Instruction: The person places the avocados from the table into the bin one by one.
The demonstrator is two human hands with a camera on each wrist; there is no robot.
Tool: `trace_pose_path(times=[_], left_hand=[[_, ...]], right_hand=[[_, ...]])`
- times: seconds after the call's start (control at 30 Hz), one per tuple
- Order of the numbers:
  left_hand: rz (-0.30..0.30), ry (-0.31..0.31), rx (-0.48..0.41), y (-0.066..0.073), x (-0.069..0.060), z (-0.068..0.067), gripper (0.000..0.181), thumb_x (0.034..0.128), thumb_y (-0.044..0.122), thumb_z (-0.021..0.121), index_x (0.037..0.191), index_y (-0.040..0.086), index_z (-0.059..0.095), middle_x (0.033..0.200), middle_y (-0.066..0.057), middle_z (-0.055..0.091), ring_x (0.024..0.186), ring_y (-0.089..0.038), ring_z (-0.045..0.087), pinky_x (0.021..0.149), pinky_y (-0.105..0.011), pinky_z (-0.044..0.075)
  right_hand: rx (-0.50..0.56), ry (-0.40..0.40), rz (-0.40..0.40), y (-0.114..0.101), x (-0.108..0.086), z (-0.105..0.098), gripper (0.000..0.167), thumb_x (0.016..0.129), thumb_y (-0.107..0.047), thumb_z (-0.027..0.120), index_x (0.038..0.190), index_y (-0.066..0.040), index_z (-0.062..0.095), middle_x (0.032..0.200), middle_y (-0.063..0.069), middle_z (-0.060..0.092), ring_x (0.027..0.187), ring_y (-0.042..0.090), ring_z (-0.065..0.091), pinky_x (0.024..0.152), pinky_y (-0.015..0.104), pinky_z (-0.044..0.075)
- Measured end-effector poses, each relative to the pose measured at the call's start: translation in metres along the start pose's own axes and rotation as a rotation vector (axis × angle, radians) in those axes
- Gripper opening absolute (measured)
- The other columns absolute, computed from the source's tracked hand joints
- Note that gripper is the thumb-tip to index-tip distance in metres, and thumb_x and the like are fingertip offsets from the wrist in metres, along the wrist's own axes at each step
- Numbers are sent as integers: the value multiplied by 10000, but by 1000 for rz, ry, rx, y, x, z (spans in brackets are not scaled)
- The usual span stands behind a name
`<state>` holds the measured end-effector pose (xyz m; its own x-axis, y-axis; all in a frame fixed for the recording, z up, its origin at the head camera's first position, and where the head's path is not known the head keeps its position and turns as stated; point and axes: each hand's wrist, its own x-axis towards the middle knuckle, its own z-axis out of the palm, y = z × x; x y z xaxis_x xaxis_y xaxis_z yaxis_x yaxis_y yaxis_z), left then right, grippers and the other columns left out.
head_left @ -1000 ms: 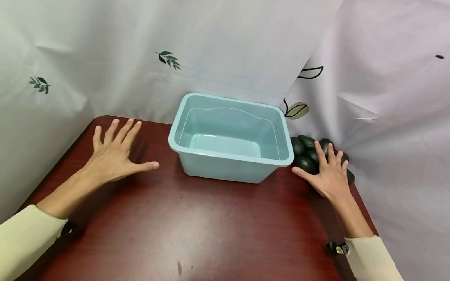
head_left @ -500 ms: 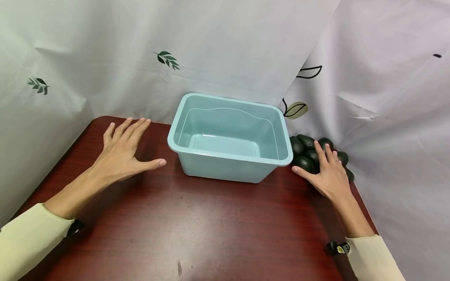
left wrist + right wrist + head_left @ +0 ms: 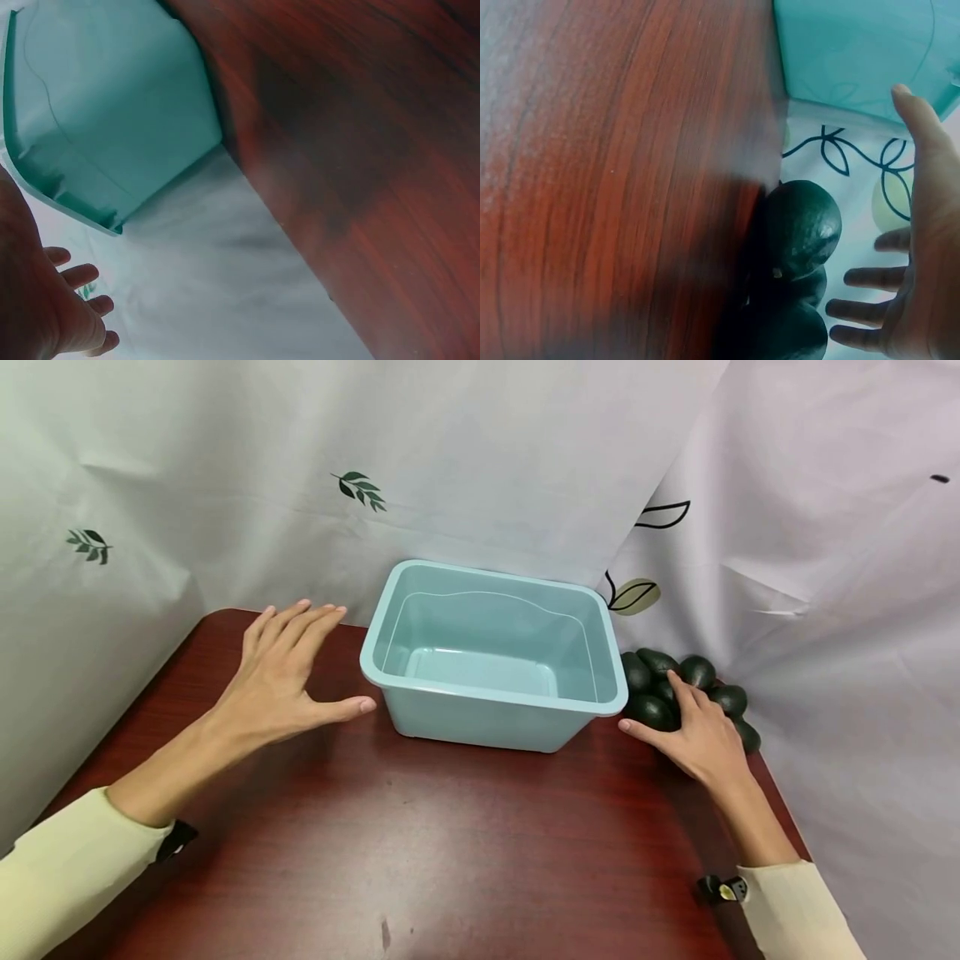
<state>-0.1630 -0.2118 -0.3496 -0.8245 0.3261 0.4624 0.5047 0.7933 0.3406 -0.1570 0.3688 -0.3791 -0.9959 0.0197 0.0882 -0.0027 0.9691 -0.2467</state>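
A pale blue plastic tub (image 3: 495, 722) stands at the back of the table, its inside bare. Left of it, my left hand (image 3: 273, 689) hovers over the table with fingers spread and thumb pointing at the tub; it holds nothing. Several dark green avocados (image 3: 650, 712) lie bunched right of the tub. Over their near side my right hand (image 3: 705, 739) is held with thumb apart and fingers slightly bent, partly hiding them. In the right wrist view a gap shows between that hand (image 3: 930, 262) and the avocados (image 3: 802, 229).
The dark red wooden table (image 3: 450, 843) reaches to a white cloth (image 3: 262, 510) with leaf prints, which hangs behind and along both sides. The tub's back rim is close to the cloth. A dark wrist strap (image 3: 722, 889) sits at the right sleeve.
My left hand has moved right toward the tub, its fingers drawing closer together. The right hand stays in about the same place, with its fingers bending down more. Tub and avocados have not moved.
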Motion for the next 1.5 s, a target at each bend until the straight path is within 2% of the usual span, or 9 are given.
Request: trace_pose_path(times=[0.27,0.53,0.73,0.93,1.07,1.17,1.33,1.5], left_hand=[[115,90,-36,17,6,2,1064,750,604,910,1620,107,553,1614,-161,604,1593,-468,448,1337,-723,206],[171,108,-54,32,12,6,936,809,618,864,1527,69,626,1494,-153,666,1533,-438,512,1291,-723,272],[236,97,-71,42,15,12,812,895,619,836,1474,71,678,1452,-135,702,1513,-412,542,1311,-698,294],[361,125,-114,44,18,21,687,1055,661,681,1380,57,733,1354,-139,761,1490,-418,600,1332,-637,333],[435,150,-108,47,19,27,698,1113,683,558,1319,46,756,1266,-138,783,1411,-419,665,1302,-621,390],[451,153,-99,48,19,30,686,1131,674,521,1274,49,764,1231,-129,784,1332,-394,700,1286,-597,425],[458,140,-103,49,20,34,598,1161,606,516,1192,63,763,1140,-88,750,1151,-300,704,1255,-548,474],[509,164,-101,48,21,40,483,1187,492,531,1087,72,748,1006,-47,723,1029,-268,694,1160,-525,541]], right_hand=[[-2,2,4,-1,-1,1,1241,859,-874,749,1736,-70,396,1734,306,439,1558,593,437,1151,843,396],[-11,4,-7,1,0,3,1192,885,-845,750,1672,6,473,1707,320,462,1552,606,433,1147,858,393],[8,15,-10,1,0,5,1093,929,-777,760,1645,10,506,1681,327,480,1513,637,433,1137,851,403],[36,25,-32,1,0,6,901,998,-606,777,1596,29,548,1629,360,500,1478,647,439,1133,831,413],[41,19,-45,2,0,6,832,1016,-548,781,1561,45,574,1607,379,508,1472,656,440,1121,830,426],[38,14,-54,3,0,6,795,1020,-505,786,1544,58,585,1594,392,517,1469,661,450,1125,826,434],[26,3,-68,5,1,5,776,1024,-475,786,1526,84,591,1564,412,533,1437,664,477,1113,822,446],[28,6,-74,6,0,5,751,1020,-451,796,1509,86,606,1544,409,549,1420,651,500,1113,817,451]])
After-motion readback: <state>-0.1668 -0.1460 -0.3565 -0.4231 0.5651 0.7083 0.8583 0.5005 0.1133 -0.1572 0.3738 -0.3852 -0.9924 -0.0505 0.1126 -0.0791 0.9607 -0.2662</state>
